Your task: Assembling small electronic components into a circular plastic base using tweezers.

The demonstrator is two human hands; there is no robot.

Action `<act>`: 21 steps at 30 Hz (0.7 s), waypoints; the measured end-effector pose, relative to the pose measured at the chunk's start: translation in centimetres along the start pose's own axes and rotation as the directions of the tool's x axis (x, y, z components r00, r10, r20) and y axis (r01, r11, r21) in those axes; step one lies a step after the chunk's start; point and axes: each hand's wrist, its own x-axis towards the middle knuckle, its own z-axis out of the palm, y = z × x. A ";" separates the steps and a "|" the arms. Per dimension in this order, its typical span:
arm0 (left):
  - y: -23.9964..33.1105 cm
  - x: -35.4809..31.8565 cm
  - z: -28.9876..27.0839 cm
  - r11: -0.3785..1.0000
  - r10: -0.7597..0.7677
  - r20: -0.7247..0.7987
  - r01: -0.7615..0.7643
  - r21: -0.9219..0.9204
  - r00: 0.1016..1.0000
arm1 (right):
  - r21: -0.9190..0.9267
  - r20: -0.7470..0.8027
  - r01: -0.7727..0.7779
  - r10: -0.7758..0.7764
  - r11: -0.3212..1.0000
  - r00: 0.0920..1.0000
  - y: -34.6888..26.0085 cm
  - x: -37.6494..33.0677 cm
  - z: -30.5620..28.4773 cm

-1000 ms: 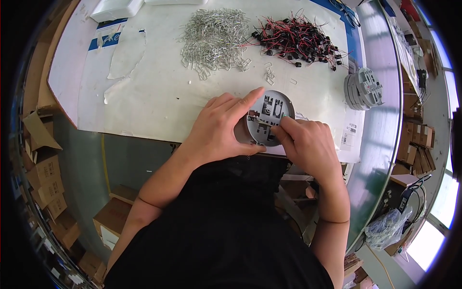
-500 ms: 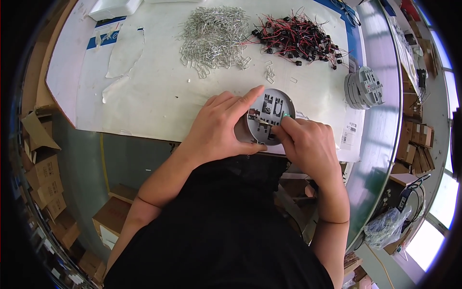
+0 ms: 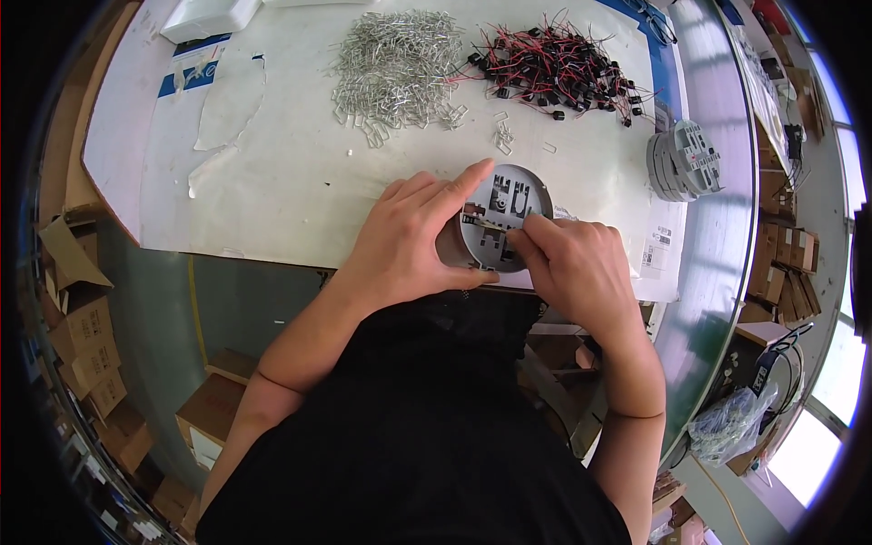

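The left hand [image 3: 395, 232] has its thumb and pointing finger spread wide, hugging the left side of a gray, round plastic case [image 3: 509, 216]. The case sits between the two hands, by the table's near edge, its slotted inside showing. The right hand [image 3: 577, 263] has its thumb and pointing finger bent close together over the right part of the case; I can't tell if they pinch anything.

Just past the fingers lie a few loose wire loops [image 3: 503, 133]. Farther off are a big heap of shiny silver wire loops [image 3: 395, 68] and, to its right, a heap of small black parts with red wires [image 3: 559, 64]. Well to the right of the fingers stands a stack of gray, round plastic pieces [image 3: 681, 163]. All these are on the white-topped table [image 3: 263, 200].
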 end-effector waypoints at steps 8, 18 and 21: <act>-0.3 0.0 0.1 1.000 0.012 -0.003 -0.012 0.010 1.000 | -0.096 0.079 0.050 -0.042 0.994 0.996 -1.0 1.1 -1.1; -0.3 -0.1 0.1 1.000 0.014 -0.005 -0.014 0.014 1.000 | -0.167 0.047 0.066 -0.059 0.984 0.997 -1.8 0.7 -2.2; -0.4 -0.1 0.2 1.000 0.018 -0.012 -0.018 0.009 1.000 | -0.176 0.071 0.045 -0.033 0.983 0.997 -2.1 0.6 -1.8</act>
